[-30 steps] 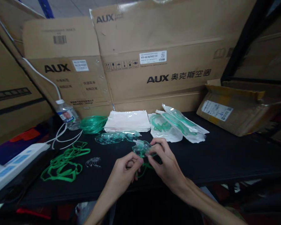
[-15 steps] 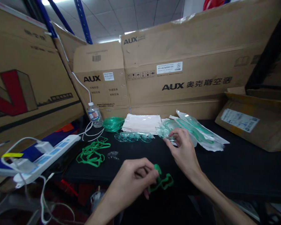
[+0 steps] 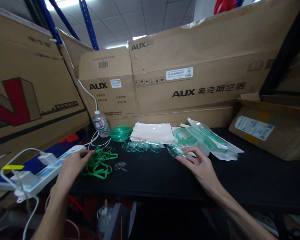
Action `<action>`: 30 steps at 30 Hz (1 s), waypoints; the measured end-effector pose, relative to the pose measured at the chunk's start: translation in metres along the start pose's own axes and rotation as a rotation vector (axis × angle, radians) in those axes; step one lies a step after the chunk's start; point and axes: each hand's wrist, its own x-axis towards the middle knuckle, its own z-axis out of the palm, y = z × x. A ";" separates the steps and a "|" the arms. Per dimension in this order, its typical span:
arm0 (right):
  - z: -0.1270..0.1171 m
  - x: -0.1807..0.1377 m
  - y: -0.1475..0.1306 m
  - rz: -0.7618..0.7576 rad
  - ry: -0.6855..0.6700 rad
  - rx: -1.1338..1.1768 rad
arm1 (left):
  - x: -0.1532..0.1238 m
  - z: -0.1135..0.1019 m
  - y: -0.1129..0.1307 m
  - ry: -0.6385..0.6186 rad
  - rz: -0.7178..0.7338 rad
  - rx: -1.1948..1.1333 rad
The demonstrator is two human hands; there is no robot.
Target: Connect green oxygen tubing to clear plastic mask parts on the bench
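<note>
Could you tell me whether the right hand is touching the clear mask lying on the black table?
Touching. The head view shows the right hand with its fingertips resting on the edge of the clear mask, no gap between them, on the black table.

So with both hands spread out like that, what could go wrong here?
The left hand reaches into the tangled green straps; pulling one could drag the rest along, and maybe the small clips beside them. The right hand touches a clear mask lying close to the sealed bags, so a nudge might push it among them. White cables run near the water bottle, and a snag could tip it.
</note>
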 end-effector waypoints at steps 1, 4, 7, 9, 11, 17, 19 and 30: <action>-0.001 0.001 0.002 -0.035 0.007 -0.021 | -0.003 0.002 -0.001 0.032 0.012 0.028; -0.004 0.008 0.007 -0.199 0.007 -0.192 | -0.015 0.002 0.008 0.216 0.074 0.152; -0.004 0.019 0.004 -0.342 -0.042 -0.487 | -0.025 0.006 0.040 0.263 0.205 0.072; -0.001 0.031 0.004 -0.412 -0.089 -0.612 | -0.027 0.018 0.073 0.181 0.320 -0.022; 0.005 0.044 0.006 -0.453 -0.143 -0.653 | -0.026 0.035 0.109 0.003 0.570 -0.179; 0.020 0.073 0.022 -0.464 -0.265 -0.671 | 0.000 0.095 0.176 -0.260 0.842 -0.305; 0.021 0.076 0.023 -0.457 -0.296 -0.664 | 0.006 0.108 0.179 -0.326 0.856 -0.308; 0.020 0.078 0.026 -0.364 -0.367 -0.584 | 0.008 0.118 0.170 -0.401 0.813 -0.380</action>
